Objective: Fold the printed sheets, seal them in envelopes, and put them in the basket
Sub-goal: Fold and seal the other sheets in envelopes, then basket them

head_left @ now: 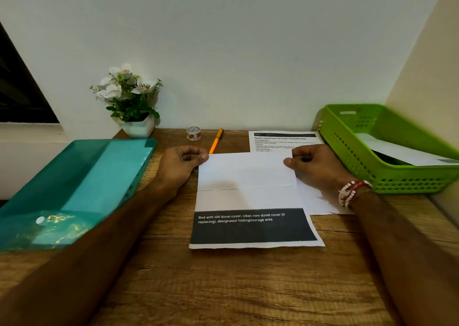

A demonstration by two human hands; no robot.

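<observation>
A printed sheet (248, 196) lies on the wooden desk (223, 288), its far part folded over toward me, its dark printed band nearest me. My left hand (181, 161) pinches the fold's far left corner. At the far right corner my right hand (315, 164) pinches the same folded flap. Another printed sheet (280, 140) lies behind it. The green basket (352, 161) stands at the right with a white envelope (402, 154) inside.
A teal plastic folder (74, 184) lies at the left under my left forearm. A potted white flower (129, 99), a small tape roll (193, 133) and an orange pen (216, 140) stand along the wall. More white paper (320, 201) lies under my right wrist.
</observation>
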